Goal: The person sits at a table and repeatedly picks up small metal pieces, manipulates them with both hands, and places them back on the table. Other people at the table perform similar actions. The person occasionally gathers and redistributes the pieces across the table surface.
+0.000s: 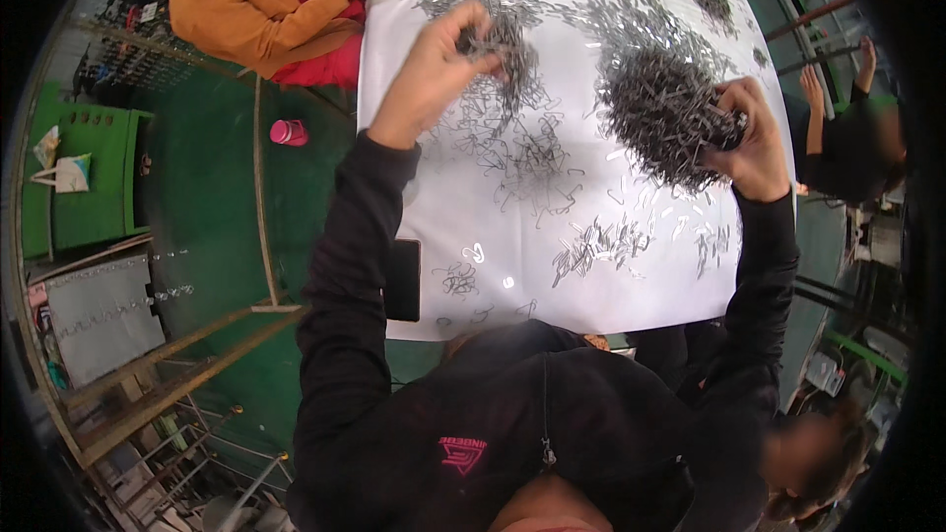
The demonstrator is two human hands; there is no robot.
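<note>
My left hand [434, 64] is raised over the left part of a white-covered table [581, 305]. Its curled fingers grip a clump of small dark metal pieces [507, 44], partly blurred. On the right, my right hand [757, 143] closes round the edge of a large tangled heap of thin grey metal pieces [660, 108]. How far that heap is lifted off the table I cannot tell. Between my hands lie scattered hook-like pieces [537, 163]. Nearer to me is a loose group of flat strips [596, 246], with a small bunch of bent wires [458, 279] to its left.
A black flat phone-like object [402, 281] lies at the table's near left corner. At the far left sits a person in an orange jacket [232, 15]; other people are along the right side. A pink bucket [288, 132] stands on the green floor beside a metal frame [261, 187].
</note>
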